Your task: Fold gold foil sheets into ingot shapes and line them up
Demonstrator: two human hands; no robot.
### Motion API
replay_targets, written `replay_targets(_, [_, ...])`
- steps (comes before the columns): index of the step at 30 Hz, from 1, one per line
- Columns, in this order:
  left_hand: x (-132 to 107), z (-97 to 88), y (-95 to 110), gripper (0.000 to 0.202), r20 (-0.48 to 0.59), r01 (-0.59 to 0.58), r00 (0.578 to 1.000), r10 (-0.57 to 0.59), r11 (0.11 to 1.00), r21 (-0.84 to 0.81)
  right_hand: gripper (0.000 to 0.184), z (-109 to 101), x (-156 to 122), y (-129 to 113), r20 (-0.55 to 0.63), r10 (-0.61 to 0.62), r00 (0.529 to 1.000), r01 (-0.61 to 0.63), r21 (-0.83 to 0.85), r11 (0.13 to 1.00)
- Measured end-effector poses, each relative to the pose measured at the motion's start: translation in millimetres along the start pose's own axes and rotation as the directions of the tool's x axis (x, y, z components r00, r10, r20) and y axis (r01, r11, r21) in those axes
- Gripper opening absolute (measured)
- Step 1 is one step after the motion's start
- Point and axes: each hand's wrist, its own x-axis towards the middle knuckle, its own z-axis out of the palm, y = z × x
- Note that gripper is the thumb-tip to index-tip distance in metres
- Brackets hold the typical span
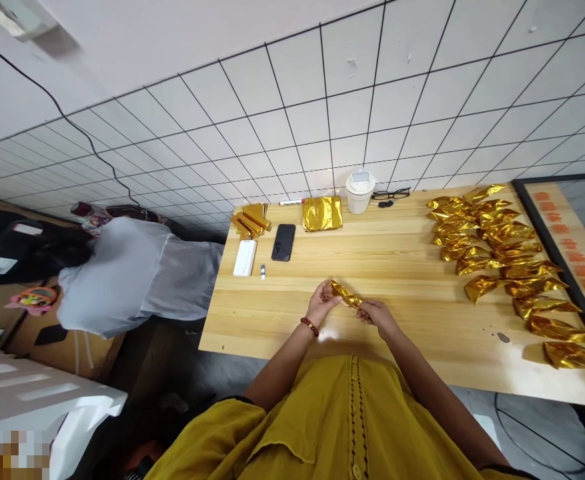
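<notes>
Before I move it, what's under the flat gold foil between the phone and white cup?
The flat gold foil lies on the wooden table, which shows around its edges. A pen lies at its upper left. Anything directly underneath is covered from view.

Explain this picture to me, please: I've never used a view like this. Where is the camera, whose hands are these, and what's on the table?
No machine here: this is a person working bare-handed. The single picture comes from a camera worn on that person's head, looking forward and down. The left hand and right hand hold a narrow gold foil piece between them, above a wooden table. More shaped gold pieces lie toward the wearer's right. Farther back are flat gold foil, a black phone, a white lidded cup and eyeglasses.
</notes>
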Motion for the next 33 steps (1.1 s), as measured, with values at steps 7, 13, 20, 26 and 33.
replay_targets(7, [-7, 6.5, -4, 0.043, 0.123, 0.134, 0.984, -0.130, 0.991, -0.026, 0.038, 7, -7, 0, 0.116, 0.105, 0.988, -0.117, 0.100, 0.988])
replay_targets(13, [-4, 2.8, -5, 0.055, 0.070, 0.183, 0.982, -0.174, 0.973, -0.139, 0.034, 7, -14, -3, 0.323, -0.007, 0.946, 0.045, -0.111, 0.993])
replay_targets(20, [-4, 5.2, -9, 0.041, 0.054, 0.220, 0.975, -0.214, 0.964, -0.150, 0.058, 9, -5, -3, 0.121, -0.219, 0.968, 0.226, -0.042, 0.973])
replay_targets(26, [-5, 4.3, -2, 0.041, 0.206, 0.283, 0.941, -0.269, 0.958, -0.042, 0.079, 2, -7, -10, 0.090, -0.258, 0.962, 0.255, 0.041, 0.966])
replay_targets(33, [-5, 3.2, -1, 0.041, 0.201, 0.304, 0.935, -0.292, 0.952, -0.028, 0.056, 6, -15, -16, 0.114, -0.278, 0.954, 0.269, 0.085, 0.959])
